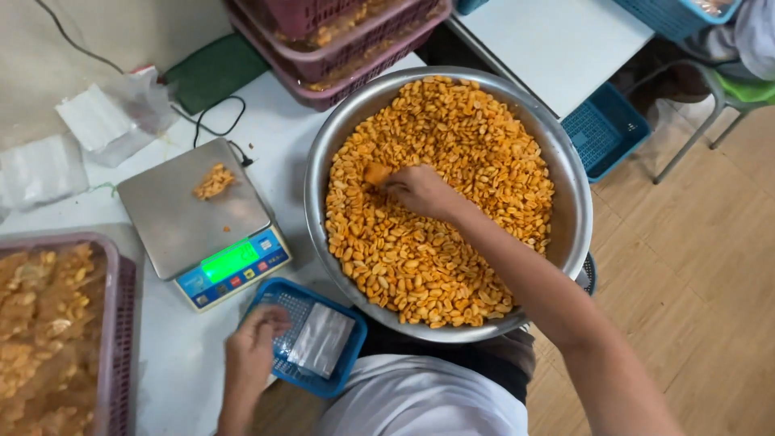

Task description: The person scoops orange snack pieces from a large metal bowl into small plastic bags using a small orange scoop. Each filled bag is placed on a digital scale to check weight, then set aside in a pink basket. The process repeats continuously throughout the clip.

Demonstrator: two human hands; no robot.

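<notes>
R hand point(417, 190) grasps peanuts point(452, 121) in steel bowl point(575, 211); L hand point(257, 339) grips blue basket point(343, 375) (clear bags point(321, 339) inside)

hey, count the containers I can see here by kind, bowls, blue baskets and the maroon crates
Metal bowl of nuts: 1
Blue baskets: 4
Maroon crates: 3
Total: 8

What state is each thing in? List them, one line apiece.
Metal bowl: nearly full of orange nuts.
Scale: switched on, small heap of nuts on its pan.
Blue basket: holds clear bags.
Right hand: down in the nuts.
Left hand: reaching into the blue basket.
Purple crate: filled with packed snacks.
</notes>
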